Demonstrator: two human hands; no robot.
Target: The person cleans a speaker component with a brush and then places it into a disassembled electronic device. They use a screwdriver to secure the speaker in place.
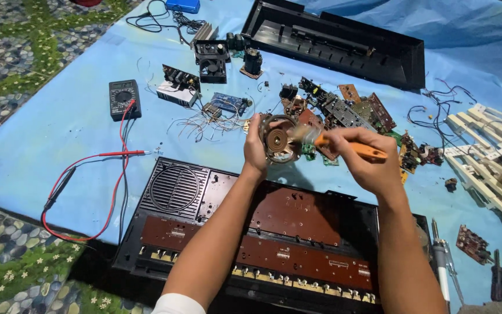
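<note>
The left hand is clamped around the rim of a round speaker — a metal frame with a ridged brown cone and a dark centre — held up above the open keyboard chassis. The right hand is closed on the orange handle of a brush, whose pale bristles, blurred, touch the speaker at its 3 o'clock edge. The two hands sit near each other, joined only through tool and speaker.

The chassis below is black plastic with long brown circuit boards and a round slotted grille at its 9 o'clock end. At 10 o'clock from the speaker lies a dark multimeter with looping red and black leads on the smooth blue sheet. At 3 o'clock — a stack of cream-coloured key strips; at 12 o'clock, loose green and brown boards and tangled wires.
</note>
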